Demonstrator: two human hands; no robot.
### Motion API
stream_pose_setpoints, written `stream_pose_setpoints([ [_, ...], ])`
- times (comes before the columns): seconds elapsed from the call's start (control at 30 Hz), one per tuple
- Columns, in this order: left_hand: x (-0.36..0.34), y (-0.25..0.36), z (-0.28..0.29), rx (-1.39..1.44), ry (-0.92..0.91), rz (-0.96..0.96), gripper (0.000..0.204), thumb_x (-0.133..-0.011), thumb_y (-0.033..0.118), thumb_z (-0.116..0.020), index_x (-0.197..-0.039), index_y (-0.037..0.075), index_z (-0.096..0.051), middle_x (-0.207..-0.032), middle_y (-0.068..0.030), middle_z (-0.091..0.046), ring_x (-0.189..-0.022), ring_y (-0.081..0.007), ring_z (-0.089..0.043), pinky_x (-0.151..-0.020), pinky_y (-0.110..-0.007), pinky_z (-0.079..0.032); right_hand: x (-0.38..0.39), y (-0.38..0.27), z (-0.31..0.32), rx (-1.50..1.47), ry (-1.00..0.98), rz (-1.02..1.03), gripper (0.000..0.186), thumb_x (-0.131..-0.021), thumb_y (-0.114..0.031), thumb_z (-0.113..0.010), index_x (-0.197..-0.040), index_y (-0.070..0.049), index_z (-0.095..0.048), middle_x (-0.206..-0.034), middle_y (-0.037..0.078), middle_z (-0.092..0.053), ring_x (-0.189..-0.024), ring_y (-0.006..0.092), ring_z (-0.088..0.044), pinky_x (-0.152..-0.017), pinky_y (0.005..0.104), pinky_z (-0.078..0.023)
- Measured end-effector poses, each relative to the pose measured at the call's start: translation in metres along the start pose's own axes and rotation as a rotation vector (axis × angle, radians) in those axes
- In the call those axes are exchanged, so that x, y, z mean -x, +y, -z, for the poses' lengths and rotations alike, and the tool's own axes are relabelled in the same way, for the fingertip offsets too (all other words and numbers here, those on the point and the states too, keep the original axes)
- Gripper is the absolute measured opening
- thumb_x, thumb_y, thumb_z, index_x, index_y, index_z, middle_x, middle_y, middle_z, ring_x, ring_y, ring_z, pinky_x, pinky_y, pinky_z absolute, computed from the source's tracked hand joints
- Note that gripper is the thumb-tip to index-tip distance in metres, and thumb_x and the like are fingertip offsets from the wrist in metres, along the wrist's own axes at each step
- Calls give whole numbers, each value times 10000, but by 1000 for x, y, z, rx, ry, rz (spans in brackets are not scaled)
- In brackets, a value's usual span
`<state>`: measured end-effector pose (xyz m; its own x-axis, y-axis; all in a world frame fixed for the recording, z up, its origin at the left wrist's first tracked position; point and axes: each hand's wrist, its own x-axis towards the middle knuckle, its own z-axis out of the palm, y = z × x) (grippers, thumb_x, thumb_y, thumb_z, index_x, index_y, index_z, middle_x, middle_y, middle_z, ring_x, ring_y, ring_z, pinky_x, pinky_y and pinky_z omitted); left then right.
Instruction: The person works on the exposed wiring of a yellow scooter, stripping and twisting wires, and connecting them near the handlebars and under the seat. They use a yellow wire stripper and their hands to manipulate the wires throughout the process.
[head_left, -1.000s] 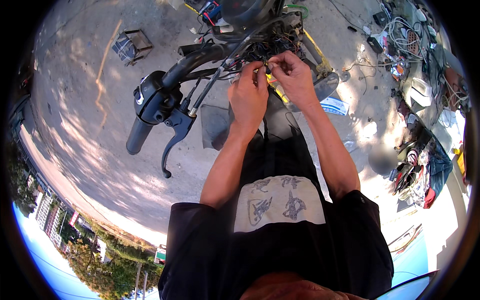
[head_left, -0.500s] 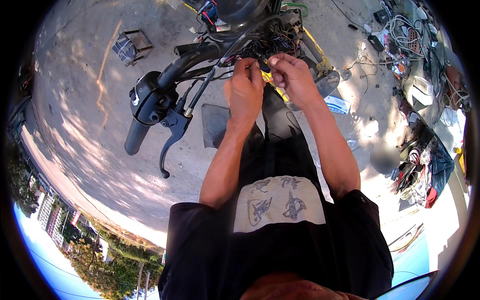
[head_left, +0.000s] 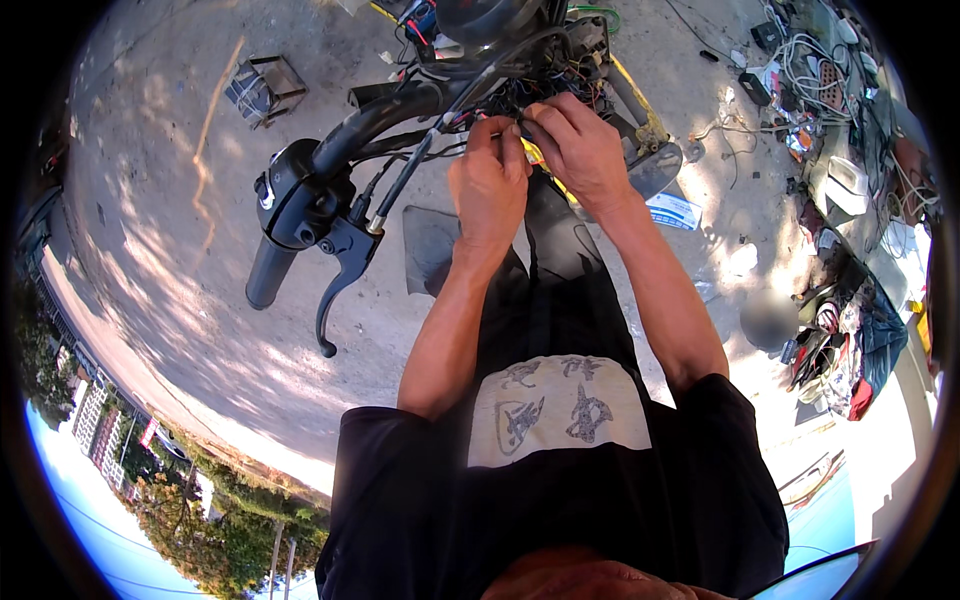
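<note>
My left hand (head_left: 488, 185) is closed in a pinch just below a tangle of thin coloured wires (head_left: 560, 90) at the front of a two-wheeled vehicle. Beside it my right hand (head_left: 583, 150) also pinches, its fingertips almost touching those of the left. What lies between the fingers is too small and dark to make out. Left of my hands, the black handlebar (head_left: 375, 120) curves down to a grip (head_left: 268, 275) and a brake lever (head_left: 345, 285). A black cable (head_left: 405, 180) runs down to the lever.
A small metal-framed box (head_left: 265, 90) lies on the ground at left. Cords, a white plastic piece (head_left: 845, 185) and other scattered parts cover the right side. A yellow bar (head_left: 630, 90) stands close to my right hand. A blue and white packet (head_left: 675, 210) lies below it.
My right hand has shifted slightly left and up, its fingertips now closer to my left hand's. The left hand stays nearly in place.
</note>
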<state>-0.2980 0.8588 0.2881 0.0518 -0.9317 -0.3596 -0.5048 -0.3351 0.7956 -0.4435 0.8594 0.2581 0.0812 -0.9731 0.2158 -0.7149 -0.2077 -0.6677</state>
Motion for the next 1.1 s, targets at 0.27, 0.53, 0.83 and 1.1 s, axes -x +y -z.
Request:
stream_pose_setpoints([
  [0.27,0,-6,-2,22,22,-8,198,-1052,179,-602,-1026,-7,-666,-623,-66,-647,-548,-126,-581,-549,-330,-450,-6,-3,-7,-434,-194,-497,103,-979,-134,-658,-1035,-47,-666,-842,45,-623,-665,181,-632,-550,309,-484],
  [0.53,2,0,-1,29,20,17,199,-1057,193,-607,-1029,5,-667,-633,-60,-650,-559,-122,-587,-552,-330,-456,-9,15,-3,-1665,-328,-1361,142,-1036,-134,-588,-1012,-4,-641,-796,-9,-530,-595,76,-423,-483,260,-290],
  [0.83,0,-8,-2,21,41,30,135,-1037,162,-630,-1030,30,-657,-650,-139,-668,-592,-303,-691,-564,-419,-491,-12,-8,9,-998,-241,-947,192,-1002,-153,-689,-1126,-5,-691,-875,4,-636,-685,86,-556,-603,259,-460],
  [1.1,-2,-10,0,-15,41,-10,202,-1048,183,-600,-1038,-6,-669,-628,-70,-654,-555,-130,-598,-555,-325,-461,-1,-1,-3,-252,-81,-187,233,-907,-94,-746,-1135,-77,-702,-978,71,-681,-790,247,-707,-706,369,-588],
])
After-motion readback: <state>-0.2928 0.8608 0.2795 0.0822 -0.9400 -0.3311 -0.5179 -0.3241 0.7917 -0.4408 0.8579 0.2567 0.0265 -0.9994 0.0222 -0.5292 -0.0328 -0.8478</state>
